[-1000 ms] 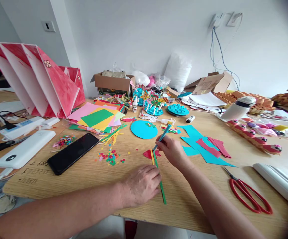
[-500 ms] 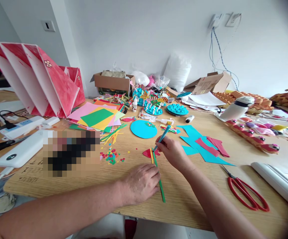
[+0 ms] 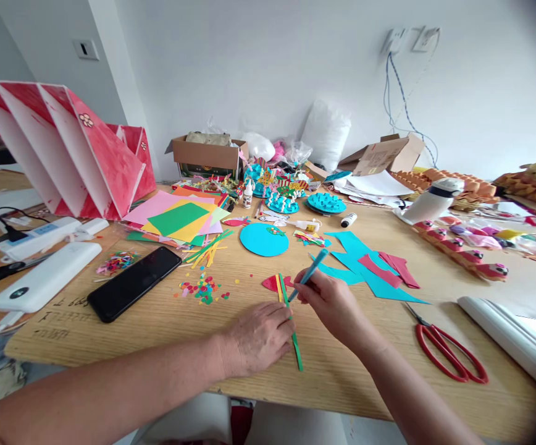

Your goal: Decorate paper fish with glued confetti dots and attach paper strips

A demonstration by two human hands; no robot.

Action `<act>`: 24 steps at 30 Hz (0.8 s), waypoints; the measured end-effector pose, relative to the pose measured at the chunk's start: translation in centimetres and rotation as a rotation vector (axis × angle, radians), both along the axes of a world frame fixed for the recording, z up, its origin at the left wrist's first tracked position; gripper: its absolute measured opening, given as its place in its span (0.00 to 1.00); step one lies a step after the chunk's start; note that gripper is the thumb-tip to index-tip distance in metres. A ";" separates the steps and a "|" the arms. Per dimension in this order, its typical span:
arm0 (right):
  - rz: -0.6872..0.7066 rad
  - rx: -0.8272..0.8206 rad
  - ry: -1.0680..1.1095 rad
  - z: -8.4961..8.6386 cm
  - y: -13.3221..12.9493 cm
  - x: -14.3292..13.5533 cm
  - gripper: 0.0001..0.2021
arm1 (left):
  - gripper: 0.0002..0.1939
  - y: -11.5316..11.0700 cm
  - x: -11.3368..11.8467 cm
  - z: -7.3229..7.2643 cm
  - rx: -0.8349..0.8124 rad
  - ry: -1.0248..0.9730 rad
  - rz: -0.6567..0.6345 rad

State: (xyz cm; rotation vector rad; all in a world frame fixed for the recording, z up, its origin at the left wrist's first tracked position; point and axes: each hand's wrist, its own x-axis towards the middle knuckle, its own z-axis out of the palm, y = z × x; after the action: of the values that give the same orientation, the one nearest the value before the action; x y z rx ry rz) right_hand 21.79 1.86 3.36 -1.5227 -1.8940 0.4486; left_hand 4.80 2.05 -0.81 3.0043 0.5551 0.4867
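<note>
My left hand [image 3: 263,337] rests on the table, its fingers together, holding down a long green paper strip [image 3: 297,351]. The strip runs from under those fingers across a small red paper fish [image 3: 272,283]. A short yellow strip [image 3: 279,288] also lies over the fish, beside the green one. In my right hand [image 3: 326,303] is a blue pen [image 3: 315,267], gripped with its tip down at the green strip. Beyond the hands lies a blue paper disc [image 3: 263,240] with a small green decoration near its upper right edge.
Colored paper dots [image 3: 205,289] and a black phone [image 3: 134,284] lie to the left. Red-handled scissors [image 3: 451,352] and blue paper scraps [image 3: 379,272] are at the right. Paper sheets [image 3: 180,219], glue bottles [image 3: 248,194] and a white flask [image 3: 435,201] stand further back.
The pen has moved down along the green strip toward me and leans lower, with my right hand following. My left hand stays on the strip. The view has shifted slightly.
</note>
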 end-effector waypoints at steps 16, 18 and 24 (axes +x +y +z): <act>-0.118 0.032 -0.557 -2.8 -3.8 11.1 0.20 | 0.09 4.8 -2.4 5.2 -0.031 -0.184 0.103; -0.165 -0.017 -0.583 -3.3 -3.6 11.6 0.20 | 0.08 7.5 -3.9 6.0 -0.014 -0.187 0.211; -0.206 -0.101 -0.619 -4.0 -2.6 12.4 0.21 | 0.08 14.1 -8.8 6.9 -0.297 -0.004 0.697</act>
State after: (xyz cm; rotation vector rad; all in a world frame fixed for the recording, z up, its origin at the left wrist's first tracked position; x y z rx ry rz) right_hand 34.18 -0.73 -0.66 -2.0702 -2.1460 -0.0366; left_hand -4.01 16.11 6.14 2.4606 1.5275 0.3826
